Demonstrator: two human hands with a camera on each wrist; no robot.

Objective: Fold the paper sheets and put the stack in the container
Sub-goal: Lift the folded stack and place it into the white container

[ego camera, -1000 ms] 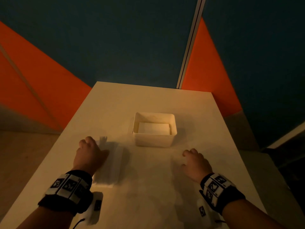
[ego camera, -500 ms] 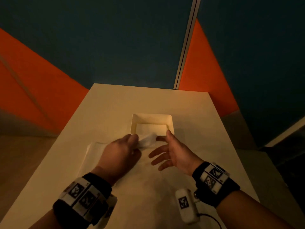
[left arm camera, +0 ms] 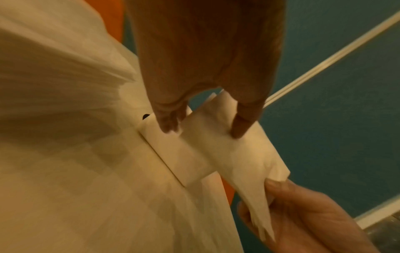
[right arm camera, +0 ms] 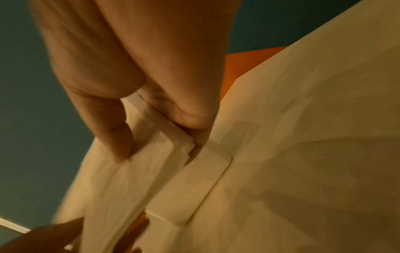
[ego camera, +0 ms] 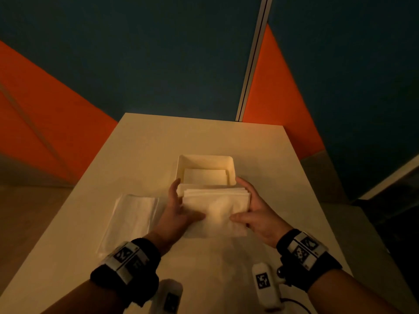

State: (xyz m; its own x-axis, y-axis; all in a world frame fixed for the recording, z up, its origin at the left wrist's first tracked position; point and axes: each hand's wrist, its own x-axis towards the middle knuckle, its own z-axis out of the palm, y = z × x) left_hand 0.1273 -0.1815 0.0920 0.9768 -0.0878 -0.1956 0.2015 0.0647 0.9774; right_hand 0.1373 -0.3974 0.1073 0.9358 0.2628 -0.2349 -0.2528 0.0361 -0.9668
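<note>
A stack of folded white paper sheets (ego camera: pixel 216 207) is held between both hands just in front of the white container (ego camera: pixel 230 162). My left hand (ego camera: pixel 179 209) grips its left edge, thumb on top; the left wrist view shows the thumb and fingers (left arm camera: pixel 171 123) pinching the paper (left arm camera: pixel 227 150). My right hand (ego camera: pixel 251 207) grips the right edge, with the thumb (right arm camera: pixel 116 145) over the stack (right arm camera: pixel 155 154) and the fingers below. The far edges of the sheets are fanned slightly. One folded sheet (ego camera: pixel 205 175) lies flat inside the container.
A second pile of white paper (ego camera: pixel 131 219) lies on the table (ego camera: pixel 204 134) to the left of my left hand. Blue and orange wall panels stand beyond the table's far edge. The container wall (right arm camera: pixel 194 188) sits close under the held stack.
A second ago both hands lay on the table, the left on the side pile. They have come together at the centre and now hold a folded stack in front of the container.
</note>
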